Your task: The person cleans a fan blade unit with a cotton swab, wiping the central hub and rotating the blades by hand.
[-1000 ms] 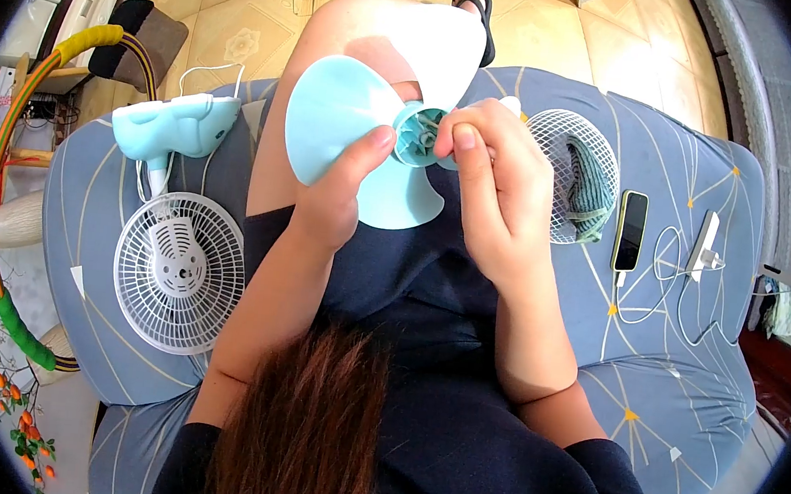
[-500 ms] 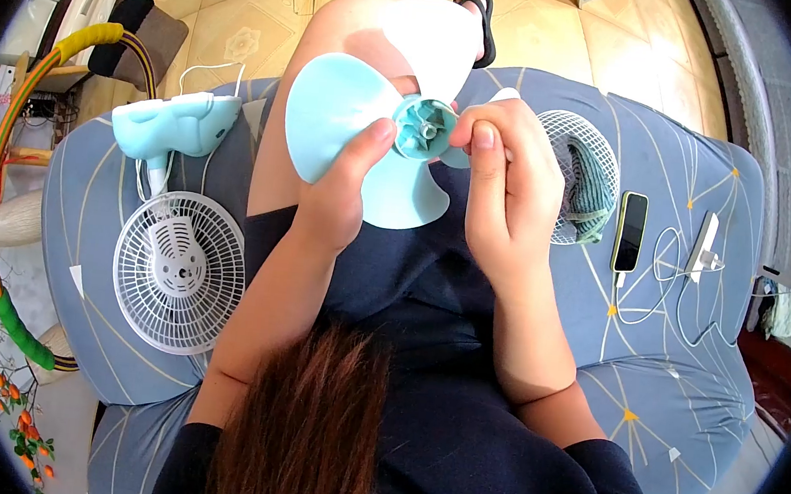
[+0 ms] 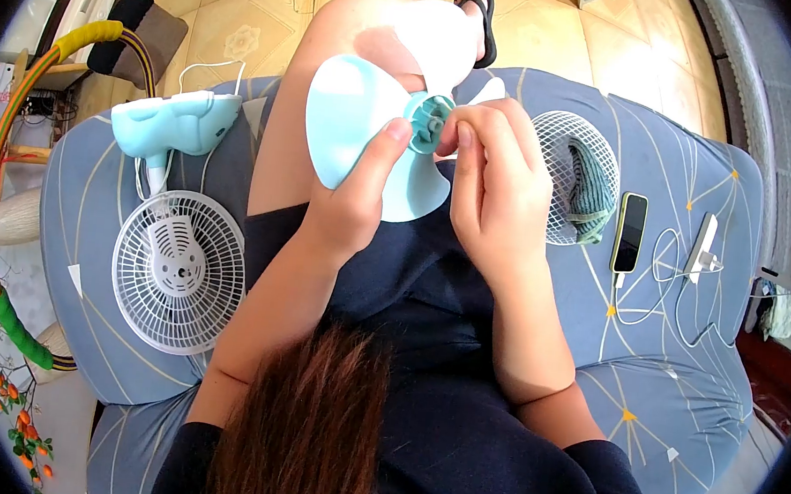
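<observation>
A light blue fan blade is up in front of me over my lap, tilted, with the ribbed inside of its hub facing me. My left hand grips it, thumb lying across a blade beside the hub. At the hub's right rim, my right hand is closed, its thumb and curled fingers pressed together. Whatever sits between those fingertips is hidden. Another blade's tip shows beyond the right knuckles.
To the left lie a white rear fan grille and a blue fan base with its cord. On the right, a mesh grille holds a striped dark green cloth. Past it are a phone and a power strip on the patterned sofa.
The fan blade has turned and tilted, so its hub faces more to the right. My left hand has moved slightly right with it; my right hand has shifted slightly left, still at the hub.
</observation>
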{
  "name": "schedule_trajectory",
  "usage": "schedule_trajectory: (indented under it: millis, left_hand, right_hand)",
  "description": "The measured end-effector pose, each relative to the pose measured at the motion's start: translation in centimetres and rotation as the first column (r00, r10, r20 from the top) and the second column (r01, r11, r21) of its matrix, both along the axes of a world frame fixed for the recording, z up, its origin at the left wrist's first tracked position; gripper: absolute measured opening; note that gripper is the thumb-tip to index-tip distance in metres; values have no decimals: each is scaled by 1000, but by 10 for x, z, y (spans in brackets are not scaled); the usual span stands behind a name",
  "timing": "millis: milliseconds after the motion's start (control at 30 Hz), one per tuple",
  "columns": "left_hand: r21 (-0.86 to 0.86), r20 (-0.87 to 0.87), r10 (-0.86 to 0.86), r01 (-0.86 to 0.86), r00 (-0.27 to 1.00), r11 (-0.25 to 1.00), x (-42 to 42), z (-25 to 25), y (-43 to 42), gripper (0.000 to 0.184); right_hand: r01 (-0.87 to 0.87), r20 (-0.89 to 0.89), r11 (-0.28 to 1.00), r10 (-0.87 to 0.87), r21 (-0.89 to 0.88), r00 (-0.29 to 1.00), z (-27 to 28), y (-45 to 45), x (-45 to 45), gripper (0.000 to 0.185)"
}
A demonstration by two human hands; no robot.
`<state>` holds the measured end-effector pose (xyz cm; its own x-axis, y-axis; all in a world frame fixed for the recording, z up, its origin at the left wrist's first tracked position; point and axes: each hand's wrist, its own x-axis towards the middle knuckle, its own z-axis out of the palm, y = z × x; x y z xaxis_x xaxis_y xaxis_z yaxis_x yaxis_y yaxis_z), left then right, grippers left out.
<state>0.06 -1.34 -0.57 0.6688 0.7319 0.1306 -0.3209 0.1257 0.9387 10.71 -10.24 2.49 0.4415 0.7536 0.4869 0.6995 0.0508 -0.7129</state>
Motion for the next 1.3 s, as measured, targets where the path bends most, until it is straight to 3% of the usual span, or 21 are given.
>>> schedule_trajectory:
  millis: [100,233,400,500,600,767,900,1100,1200,1300]
  left_hand:
    - [-128,66,-35,43,997,991,1,4,1,31]
    - [-103,31,-34,37,999,994,-1,2,2,32]
    - [-111,13,-79,80,997,991,-2,2,3,39]
    - [-194,27,-18,22,999,981,1,-1,1,33]
    - [-209,73,-59,73,996,975,1,-4,2,33]
    - [-124,-6,24,-24,1000,992,0,-5,2,31]
    - [-106,-15,36,-37,999,994,-2,-5,4,30]
    - [-206,-23,-50,44,998,978,-5,-2,6,40]
    - [-396,126,-6,56,992,917,-1,-3,5,34]
    - [-444,166,-20,93,986,891,-1,0,7,36]
  right_hand:
    - [11,-66,1000,-10,25,998,3,-3,2,5]
    - [16,-60,997,-11,82,998,3,-4,6,7]
    - [-6,-91,998,11,59,996,6,-4,6,8]
    - [-17,-112,1000,20,24,993,5,-4,6,7]
    - [-18,-106,1000,16,-21,994,2,-4,5,5]
    - [-15,14,1000,15,-28,1000,-4,1,2,9]
    - [-24,-47,999,22,-44,999,-5,0,2,10]
    - [-9,-76,1000,11,18,997,-7,1,-1,12]
    - [-6,-91,998,11,56,996,-5,1,-1,11]
    - [-5,-44,996,9,91,999,-2,0,2,10]
